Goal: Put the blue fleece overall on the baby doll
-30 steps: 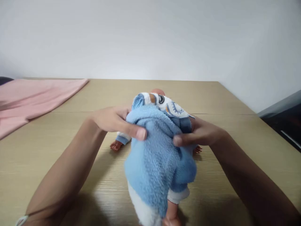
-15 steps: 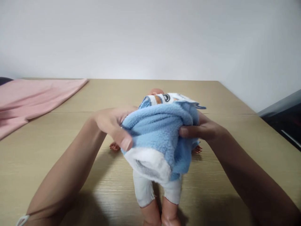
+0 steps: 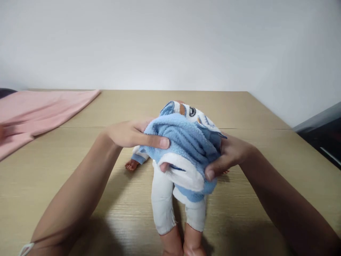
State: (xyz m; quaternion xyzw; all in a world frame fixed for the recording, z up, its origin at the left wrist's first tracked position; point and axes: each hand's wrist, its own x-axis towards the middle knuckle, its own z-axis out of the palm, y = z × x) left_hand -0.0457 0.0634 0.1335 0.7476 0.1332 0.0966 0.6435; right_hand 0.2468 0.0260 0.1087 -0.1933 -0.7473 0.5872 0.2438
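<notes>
1. Nearest: a plastic baby doll (image 3: 173, 243) lies on the pale wood-grain table (image 3: 119, 106), legs toward the wearer; white cloth leggings (image 3: 162, 202) cover it to the knees. The feet are cut off by the lower edge.
2. A thin white cord (image 3: 26, 249), partly out of frame, circles the left forearm.
3. A fluffy blue garment with white trim (image 3: 183, 138) is bunched over the doll's middle, a trimmed opening facing the wearer. A fingertip shows in it, probably the left hand's.
4. The left hand (image 3: 133, 134) grasps the garment at one side, thumb on top; the right hand (image 3: 233, 153) grips the opposite side likewise. The two-sided hold presumably keeps the cloth raised and spread. Most fingers are hidden behind it.
5. Beside the left hand, a small doll hand (image 3: 131, 165) extends from a white sleeve with blue cuff; whether the sleeve belongs to the garment cannot be determined.
6. Beyond, a white printed panel (image 3: 193, 112) hides nearly all of the doll's head.
7. Far left: a pink cloth (image 3: 48, 110), cropped, with an unidentified blur at the frame edge.
8. Far right: a black object (image 3: 322, 138), cropped and unidentifiable. Behind everything stands a plain pale wall (image 3: 170, 42).
</notes>
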